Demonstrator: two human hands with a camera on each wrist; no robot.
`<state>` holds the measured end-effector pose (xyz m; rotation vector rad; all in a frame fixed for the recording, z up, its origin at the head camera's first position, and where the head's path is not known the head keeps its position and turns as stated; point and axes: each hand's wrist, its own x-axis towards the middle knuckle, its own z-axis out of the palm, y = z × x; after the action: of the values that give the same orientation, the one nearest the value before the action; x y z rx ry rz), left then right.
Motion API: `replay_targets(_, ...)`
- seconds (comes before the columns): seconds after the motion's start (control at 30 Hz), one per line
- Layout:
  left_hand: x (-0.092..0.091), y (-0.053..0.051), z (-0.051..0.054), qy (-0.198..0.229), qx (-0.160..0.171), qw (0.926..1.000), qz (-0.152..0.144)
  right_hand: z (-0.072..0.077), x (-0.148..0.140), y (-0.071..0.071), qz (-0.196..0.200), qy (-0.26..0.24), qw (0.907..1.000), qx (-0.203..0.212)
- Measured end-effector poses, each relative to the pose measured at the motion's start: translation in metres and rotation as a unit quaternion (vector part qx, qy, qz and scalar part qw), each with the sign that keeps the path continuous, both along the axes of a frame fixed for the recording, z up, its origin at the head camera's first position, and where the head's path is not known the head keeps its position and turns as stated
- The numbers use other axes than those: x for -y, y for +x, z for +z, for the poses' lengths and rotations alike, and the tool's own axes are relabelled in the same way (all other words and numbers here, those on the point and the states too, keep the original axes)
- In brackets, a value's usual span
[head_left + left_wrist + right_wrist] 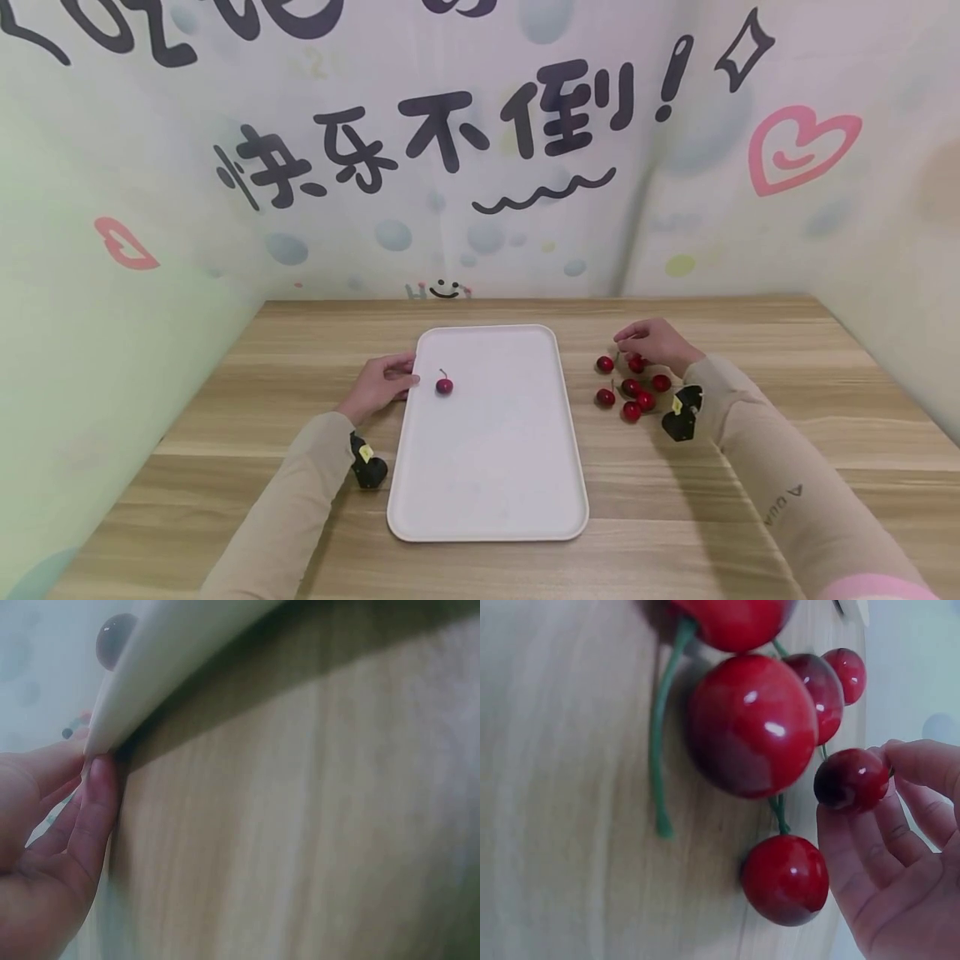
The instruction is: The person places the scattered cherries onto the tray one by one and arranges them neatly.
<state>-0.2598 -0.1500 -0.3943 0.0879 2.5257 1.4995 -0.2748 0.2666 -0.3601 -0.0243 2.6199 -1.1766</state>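
My left hand (378, 383) grips the left rim of a white rectangular tray (491, 454), pinching the edge between thumb and fingers in the left wrist view. On the tray, near that hand, lies one dark red cherry (444, 387) with its stem upward. To the tray's right, my right hand (662, 344) is at the far side of a loose group of red cherries (632, 388). Seen from the right wrist, its thumb and fingertips pinch a cherry (853, 780) at its stem end. Other glossy cherries (754, 726) with green stems lie close by on the wood.
Everything stands on a wood-grain table (300, 325). A white printed curtain (360, 267) with black characters and pink hearts rises behind it. Each wrist carries a small black device, the right one (681, 414) close beside the cherries and the left one (367, 461) by the tray.
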Motion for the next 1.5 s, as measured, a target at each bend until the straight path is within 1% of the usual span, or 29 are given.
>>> replay_targets(0.1,0.0,-0.001,-0.001,-0.002,0.005,1.0,0.006,0.0,0.0,0.0,-0.001,-0.003,1.0,0.005)
replay_targets(0.27,-0.001,0.0,-0.001,-0.007,0.005,0.9999,0.006,0.0,0.001,0.002,0.004,-0.014,0.9999,0.004)
replay_targets(0.53,0.001,-0.001,-0.001,0.004,0.007,1.0,0.004,0.006,0.003,0.003,0.013,-0.014,0.9998,0.006)
replay_targets(0.77,0.001,0.0,-0.001,0.013,0.001,0.9999,0.0,0.011,0.008,0.007,0.03,-0.026,0.9992,-0.008)
replay_targets(0.9,0.0,0.0,-0.001,0.017,0.0,0.9998,-0.002,0.012,0.013,0.007,0.042,-0.038,0.9984,0.001)
replay_targets(1.07,0.001,-0.001,-0.001,0.027,-0.001,0.9996,-0.002,0.015,0.019,0.008,0.043,-0.05,0.9978,0.011)
replay_targets(1.33,0.0,0.001,0.001,0.018,0.001,0.9998,-0.004,0.018,0.033,0.007,0.055,-0.052,0.9972,-0.001)
replay_targets(1.5,-0.001,0.001,0.002,0.017,0.003,0.9999,-0.001,0.017,0.047,0.006,0.068,-0.05,0.9962,-0.021)
